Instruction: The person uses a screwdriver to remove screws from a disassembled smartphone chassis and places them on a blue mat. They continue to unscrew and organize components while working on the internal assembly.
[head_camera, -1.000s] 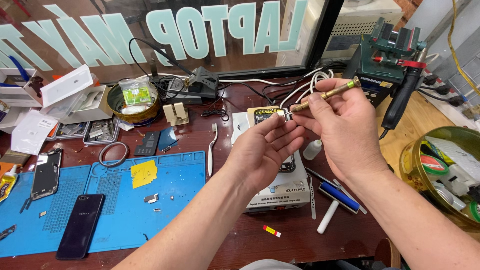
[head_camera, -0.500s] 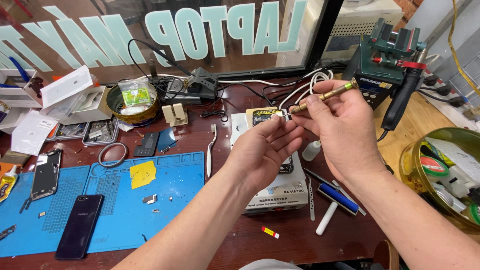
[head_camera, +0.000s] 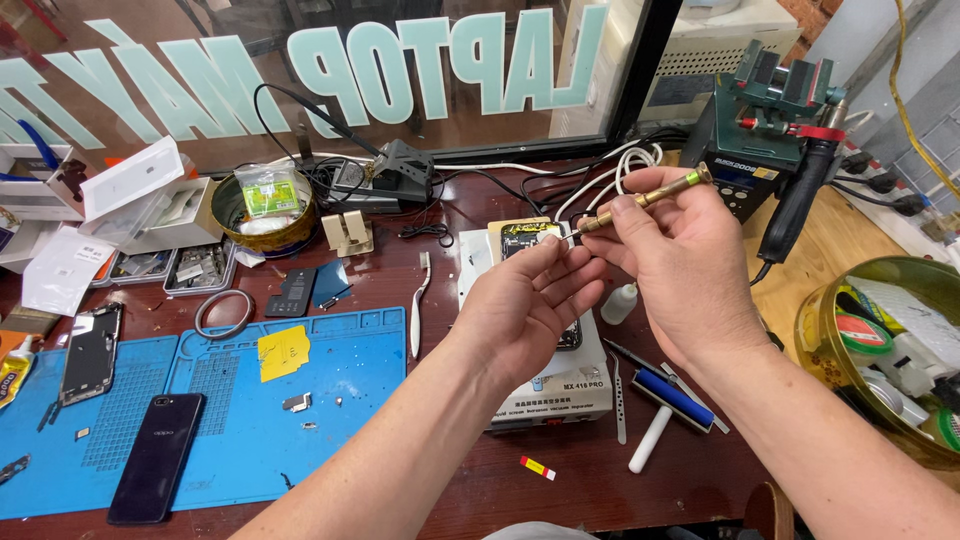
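Right now, centre-top of frame, right hand (head_camera: 690, 265) has its grip pinched on a brass screwdriver (head_camera: 645, 198); left hand (head_camera: 525, 305) fingertips nip the tip end. Looks light, stiff, slick metal w/ fragile bit, so best held mid-shaft, above the desk (head_camera: 460, 470).

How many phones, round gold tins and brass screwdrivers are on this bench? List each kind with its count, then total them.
Phones: 3 (black phone on the blue mat, opened phone at the mat's left edge, partly hidden phone on the white heating plate)
Round gold tins: 2 (left tin, right tin)
Brass screwdriver: 1, held in the right hand
Total: 6
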